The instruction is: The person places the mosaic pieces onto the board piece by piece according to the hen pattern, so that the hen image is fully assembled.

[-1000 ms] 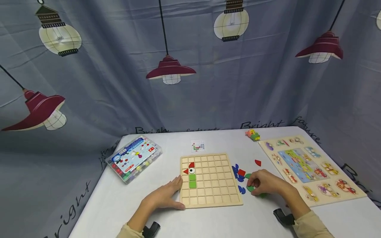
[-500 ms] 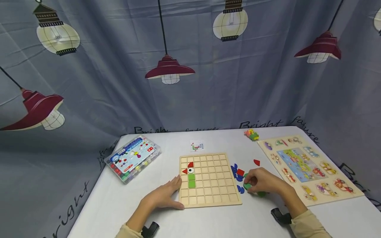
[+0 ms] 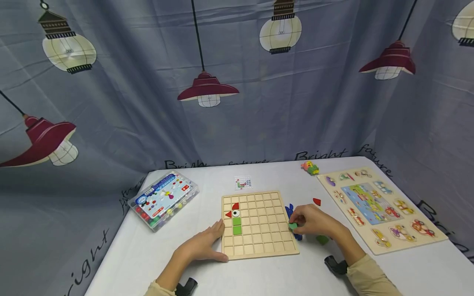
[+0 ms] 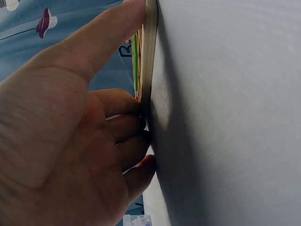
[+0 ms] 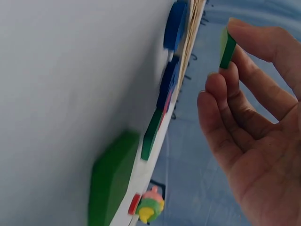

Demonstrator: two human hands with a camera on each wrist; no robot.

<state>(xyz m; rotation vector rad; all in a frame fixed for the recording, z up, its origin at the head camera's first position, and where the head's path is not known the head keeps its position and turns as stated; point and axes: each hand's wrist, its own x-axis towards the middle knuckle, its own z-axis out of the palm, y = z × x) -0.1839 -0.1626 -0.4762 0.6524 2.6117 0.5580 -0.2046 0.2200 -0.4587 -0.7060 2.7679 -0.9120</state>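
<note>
A wooden grid board (image 3: 259,230) lies on the white table, with a red quarter piece, a red triangle, an eye tile and two green squares (image 3: 237,230) in its left columns. My left hand (image 3: 201,243) rests at the board's left edge and lower left corner, fingers touching its side. With thumb and fingertips my right hand (image 3: 312,220) pinches a green piece (image 5: 227,48), raised off the table by the board's right edge. Below it in the right wrist view are blue pieces (image 5: 175,26) and another green piece (image 5: 151,134).
A clear box of coloured pieces (image 3: 164,199) sits at the left. Behind the board lies a small pattern card (image 3: 242,182). A picture puzzle board (image 3: 381,209) covers the right side; a toy parrot (image 3: 310,167) and red piece (image 3: 317,202) are near it.
My right hand has picked the green piece up off the table and carried it left to the board's right edge. The left hand has stayed at the board.
</note>
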